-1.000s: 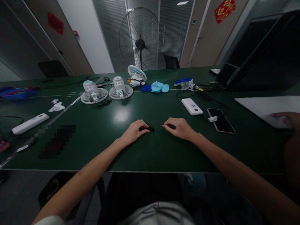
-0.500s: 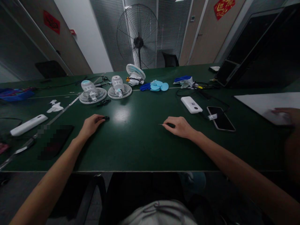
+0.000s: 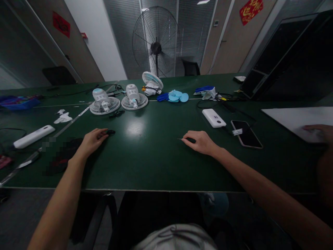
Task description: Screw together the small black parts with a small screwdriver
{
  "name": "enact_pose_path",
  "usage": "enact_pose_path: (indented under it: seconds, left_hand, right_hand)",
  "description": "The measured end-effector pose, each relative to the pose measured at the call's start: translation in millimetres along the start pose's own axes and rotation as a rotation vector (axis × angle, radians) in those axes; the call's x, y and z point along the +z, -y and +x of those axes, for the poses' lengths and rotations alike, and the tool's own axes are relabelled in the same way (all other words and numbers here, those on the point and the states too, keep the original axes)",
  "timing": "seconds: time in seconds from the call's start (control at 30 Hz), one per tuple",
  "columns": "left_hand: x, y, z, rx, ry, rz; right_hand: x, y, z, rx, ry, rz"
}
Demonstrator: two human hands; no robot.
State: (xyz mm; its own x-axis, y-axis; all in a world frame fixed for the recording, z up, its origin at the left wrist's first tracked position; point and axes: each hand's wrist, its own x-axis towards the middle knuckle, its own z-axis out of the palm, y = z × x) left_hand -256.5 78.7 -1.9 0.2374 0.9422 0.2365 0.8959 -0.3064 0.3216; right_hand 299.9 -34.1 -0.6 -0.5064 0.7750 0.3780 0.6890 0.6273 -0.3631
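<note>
My left hand (image 3: 92,141) rests low over the left part of the green table (image 3: 145,159), its fingertips closed on a small black object (image 3: 111,132). What kind of object it is cannot be made out. Across from it, my right hand (image 3: 200,141) lies on the table with thumb and index finger pinched together. From that pinch a short, thin, needle-like piece (image 3: 179,139) points left. A dark, partly pixelated flat object (image 3: 63,156) lies by my left wrist.
Behind the hands stand small white fans (image 3: 134,101), light-blue discs (image 3: 178,96) and blue-white gloves (image 3: 206,92). To the right are a white power bank (image 3: 213,118), a phone (image 3: 246,134) and another person's hand (image 3: 318,130) on a white board (image 3: 291,119). A long white device (image 3: 33,136) lies left.
My left hand has shifted left with the small black object, toward the dark flat object. My right hand keeps its pinch in nearly the same place. The whole view has moved slightly.
</note>
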Motion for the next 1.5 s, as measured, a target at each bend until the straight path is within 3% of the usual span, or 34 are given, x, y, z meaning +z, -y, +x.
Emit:
enact_pose_path:
  seconds: [0.3, 0.5, 0.63, 0.8, 1.07, 1.33, 1.5]
  left_hand:
    - [-5.8, 8, -1, -0.102, -0.049, 0.129]
    - [-4.7, 1, -5, -0.06, -0.046, 0.166]
    - [-6.1, -8, -8, -0.078, -0.153, 0.171]
    - [-5.2, -21, -7, -0.092, -0.291, 0.047]
    - [10.4, -29, -2, 0.006, -0.354, -0.11]
    - [20.9, -24, 7, -0.02, -0.241, -0.247]
    - [18.8, -26, 6, -0.03, -0.277, -0.223]
  right_hand:
    - [0, 2, 0, -0.001, -0.002, 0.001]
    - [-1, 1, -1, -0.001, 0.001, 0.007]
    - [-3, 3, -2, -0.005, 0.012, 0.012]
    - [-3, 5, 0, -0.015, 0.015, 0.011]
    - [-2, 1, -2, 0.005, -0.005, -0.002]
    - [-2, 0, -2, -0.005, 0.005, 0.0]
    - [-2, -2, -3, 0.0, 0.014, 0.009]
